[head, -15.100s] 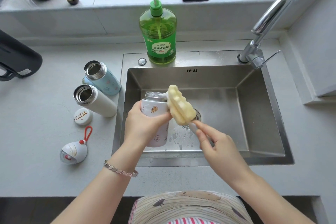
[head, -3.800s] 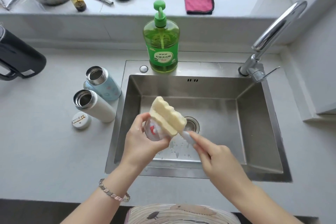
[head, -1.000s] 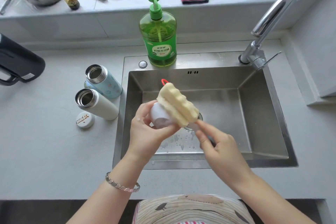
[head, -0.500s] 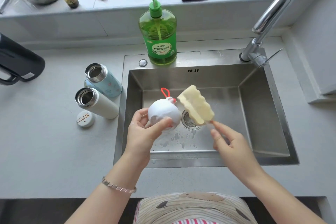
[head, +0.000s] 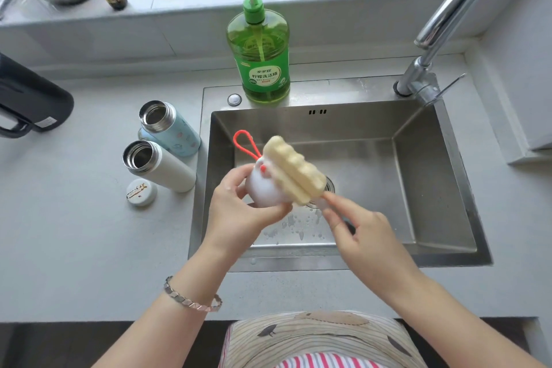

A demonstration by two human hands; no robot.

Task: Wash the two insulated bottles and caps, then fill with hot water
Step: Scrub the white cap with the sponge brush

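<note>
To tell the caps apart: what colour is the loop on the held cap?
Red-orange. The loop on the cap shows best in the head view.

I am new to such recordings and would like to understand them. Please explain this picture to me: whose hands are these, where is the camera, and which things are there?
There is no machine here: a person works with two bare hands. The camera sits on the person's head and looks down, so the arms come in from below. The left hand grips a round white cap with a red loop. The right hand pinches the handle of a yellow sponge brush, which lies against that cap, above the steel sink. On the counter, left of the sink, stand a blue bottle and a white bottle, both open, with a small flat cap beside them. A green soap bottle stands behind the sink; the tap is at the right.
</note>
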